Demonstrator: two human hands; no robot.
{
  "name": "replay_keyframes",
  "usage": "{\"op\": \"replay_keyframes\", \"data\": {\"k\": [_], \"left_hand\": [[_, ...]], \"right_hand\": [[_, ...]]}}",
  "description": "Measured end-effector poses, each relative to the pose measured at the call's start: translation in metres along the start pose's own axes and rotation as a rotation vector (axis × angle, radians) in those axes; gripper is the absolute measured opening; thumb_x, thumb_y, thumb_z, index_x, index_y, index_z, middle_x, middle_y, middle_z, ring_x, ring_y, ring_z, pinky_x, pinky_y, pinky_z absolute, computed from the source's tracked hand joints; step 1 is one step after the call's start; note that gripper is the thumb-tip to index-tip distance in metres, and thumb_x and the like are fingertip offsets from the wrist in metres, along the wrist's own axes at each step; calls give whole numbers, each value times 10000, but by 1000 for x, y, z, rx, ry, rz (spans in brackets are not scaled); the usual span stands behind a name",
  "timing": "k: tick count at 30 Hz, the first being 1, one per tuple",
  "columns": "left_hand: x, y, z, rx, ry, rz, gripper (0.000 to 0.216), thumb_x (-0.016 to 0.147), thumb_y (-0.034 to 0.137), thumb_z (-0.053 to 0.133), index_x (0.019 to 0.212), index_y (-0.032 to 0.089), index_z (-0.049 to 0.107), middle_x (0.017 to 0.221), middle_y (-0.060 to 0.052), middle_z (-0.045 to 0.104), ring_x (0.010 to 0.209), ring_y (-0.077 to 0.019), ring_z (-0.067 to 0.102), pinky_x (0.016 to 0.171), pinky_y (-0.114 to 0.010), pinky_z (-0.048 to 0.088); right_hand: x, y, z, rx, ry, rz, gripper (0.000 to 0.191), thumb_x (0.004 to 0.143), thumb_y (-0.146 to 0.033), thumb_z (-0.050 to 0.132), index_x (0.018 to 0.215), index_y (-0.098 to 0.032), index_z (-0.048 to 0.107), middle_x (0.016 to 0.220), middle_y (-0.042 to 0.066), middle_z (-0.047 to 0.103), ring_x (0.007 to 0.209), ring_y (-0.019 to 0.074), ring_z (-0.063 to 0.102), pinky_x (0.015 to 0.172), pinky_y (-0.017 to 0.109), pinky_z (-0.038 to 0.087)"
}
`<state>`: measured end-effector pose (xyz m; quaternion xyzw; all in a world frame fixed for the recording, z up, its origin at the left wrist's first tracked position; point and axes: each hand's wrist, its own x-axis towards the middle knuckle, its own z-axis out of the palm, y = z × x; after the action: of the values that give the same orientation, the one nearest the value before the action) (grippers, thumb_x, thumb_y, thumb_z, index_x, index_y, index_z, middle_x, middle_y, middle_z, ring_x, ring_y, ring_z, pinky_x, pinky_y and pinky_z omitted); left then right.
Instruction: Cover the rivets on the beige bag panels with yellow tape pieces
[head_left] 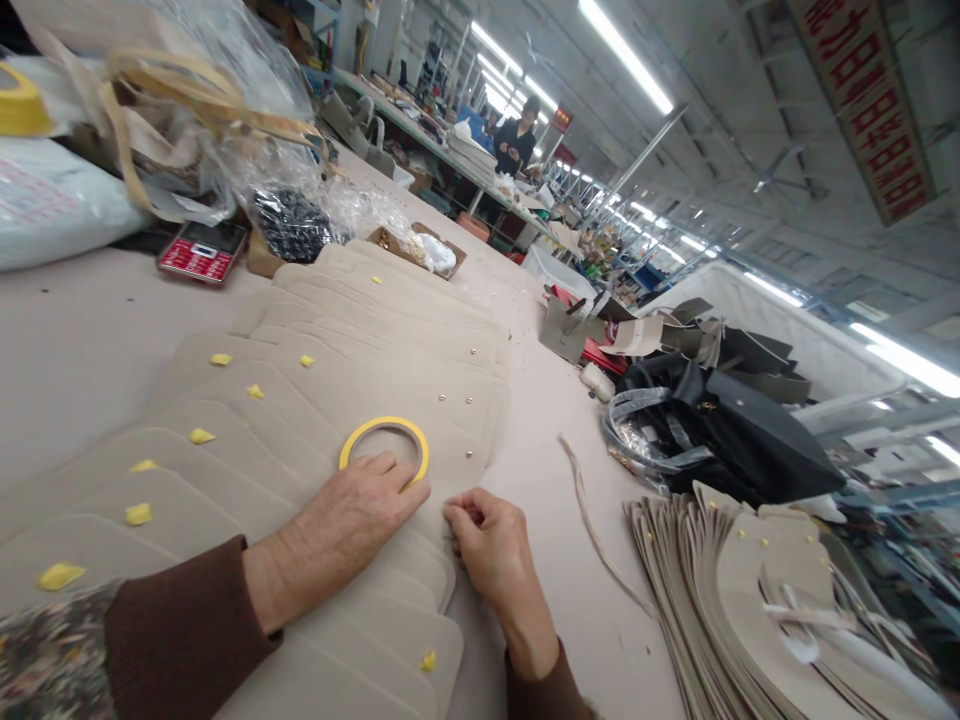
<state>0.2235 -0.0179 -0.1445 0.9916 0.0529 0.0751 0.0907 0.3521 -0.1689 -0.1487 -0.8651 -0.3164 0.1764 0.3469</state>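
Observation:
My left hand [341, 525] lies flat on a fanned row of beige leather flaps [315, 400], fingers stretched out over the edge of a yellow tape roll [384, 447]. My right hand [491, 545] rests beside it with fingers curled in a pinch at the edge of one flap; what it pinches is too small to name. Small yellow tape tabs [201, 436] dot the flaps, and brass studs [469, 453] show near their right ends.
A stack of beige cut pieces [750, 590] lies at right, with black bags [742, 420] behind it. A red calculator [201, 252], plastic bags [292, 215] and a small box [420, 245] sit at the back. A beige strip [592, 520] lies on the table. A person [517, 140] works far off.

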Motion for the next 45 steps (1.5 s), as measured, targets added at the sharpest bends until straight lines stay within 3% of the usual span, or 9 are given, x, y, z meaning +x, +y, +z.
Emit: {"op": "replay_keyframes", "data": {"k": [4,9,12,19,25,29,32,36,45], "left_hand": [[-1,-1,2,-9,30,2,152,924,69,536,897,197,614,898,-66,623,830,-261,528,731,-389,425],[-1,-4,6,-33,102,21,180,893,32,531,876,196,605,884,-65,598,829,-256,500,757,-388,404],[0,-6,7,-35,139,47,202,872,8,518,872,194,597,881,-64,585,828,-254,492,754,-382,388],[-4,-9,2,-87,243,127,204,862,9,501,853,196,582,835,-48,567,777,-235,492,704,-350,384],[-4,-11,1,-226,370,205,219,1009,147,399,1071,209,599,843,-12,620,750,-175,591,671,-279,466],[-3,-8,3,-265,500,246,344,1055,227,355,1385,198,449,1146,-42,707,1030,-137,673,909,-229,524],[-4,-6,4,-227,520,240,343,1060,247,356,1388,193,439,1242,-50,695,1114,-131,669,984,-220,511],[-4,-2,5,-224,501,249,308,1051,225,361,1338,183,465,1178,-45,722,1065,-127,693,931,-199,532],[-1,4,-2,-424,274,112,210,1001,182,378,900,210,559,789,12,624,690,-148,614,617,-257,456]], "right_hand": [[-5,6,-2,160,-2,149,378,817,-303,635,1166,-159,614,521,-79,560,410,139,535,392,207,392],[-14,8,-5,118,1,-30,184,846,-314,595,789,-179,706,655,21,686,609,166,634,586,252,477],[-15,2,-1,-71,86,-147,206,867,-265,582,769,-185,745,744,52,745,690,182,664,681,275,462],[-4,-9,8,-195,130,-105,182,847,-190,616,711,-174,736,665,22,720,617,154,637,631,248,400],[-8,-5,-8,-60,-164,-109,295,844,-210,632,555,-163,674,488,-53,547,500,100,492,489,222,281],[-12,-7,-11,184,52,-296,165,881,-198,611,822,-166,762,707,-13,690,627,124,586,603,216,431],[-13,-13,-8,255,169,-555,175,890,-168,610,1013,-165,735,884,46,730,763,152,647,716,238,504],[-12,-18,-4,106,198,-733,155,930,-149,556,958,-184,705,853,61,723,775,166,650,735,260,512],[-14,-16,7,-51,365,-715,212,861,-112,480,778,-194,657,645,15,640,574,141,581,582,241,451]]}}
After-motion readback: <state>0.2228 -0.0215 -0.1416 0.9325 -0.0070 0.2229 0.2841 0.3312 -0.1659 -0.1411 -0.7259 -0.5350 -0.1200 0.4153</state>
